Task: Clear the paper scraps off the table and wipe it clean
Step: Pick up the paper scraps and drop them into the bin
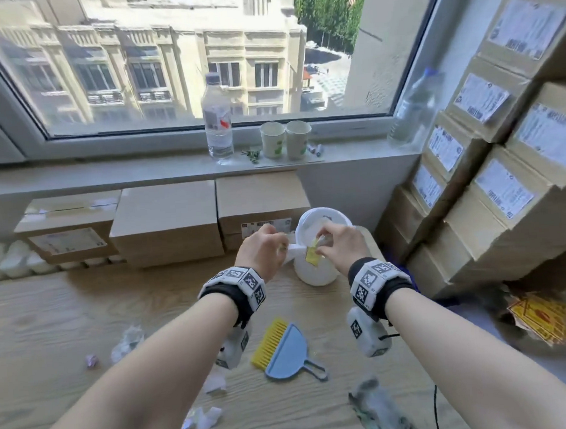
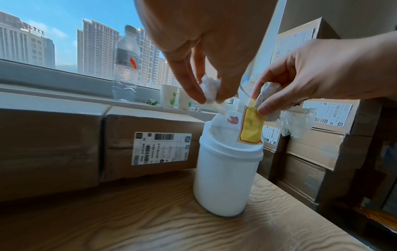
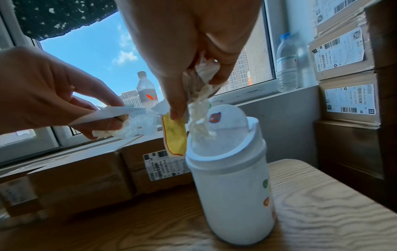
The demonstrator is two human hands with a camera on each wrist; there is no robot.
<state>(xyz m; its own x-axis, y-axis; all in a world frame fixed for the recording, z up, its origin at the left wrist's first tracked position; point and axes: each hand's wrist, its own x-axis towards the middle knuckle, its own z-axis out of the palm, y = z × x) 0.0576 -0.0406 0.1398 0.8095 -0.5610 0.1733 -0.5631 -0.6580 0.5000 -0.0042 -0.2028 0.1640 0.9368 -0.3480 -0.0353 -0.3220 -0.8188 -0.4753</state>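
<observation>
From the head view I see my left hand (image 1: pixel 264 248) and right hand (image 1: pixel 338 244) raised together over the small white bin (image 1: pixel 315 272), which stands near the far right corner of the wooden table (image 1: pixel 65 314). My left hand pinches a white paper scrap (image 1: pixel 292 249); my right pinches a yellow scrap (image 1: pixel 312 257) hanging at the bin's mouth. More crumpled scraps (image 1: pixel 201 418) lie toward the near edge, with a blue dustpan and yellow brush (image 1: pixel 285 350) mid-table and a grey cloth (image 1: pixel 376 407) by the near right edge.

From the left wrist, my left fingers (image 2: pixel 189 84) clamp a crumpled white wad (image 2: pixel 211 90) just above the bin's tilted swing lid (image 2: pixel 225 125). My right hand there grips grey-white paper, the thumb pressing the yellow scrap, whose lower end hangs into the opening.

From the right wrist, my right fingers (image 3: pixel 176 105) grasp the yellow scrap and a shredded white strip (image 3: pixel 199 115) draped onto the lid; the left hand's paper sits beside, left of the bin.
</observation>
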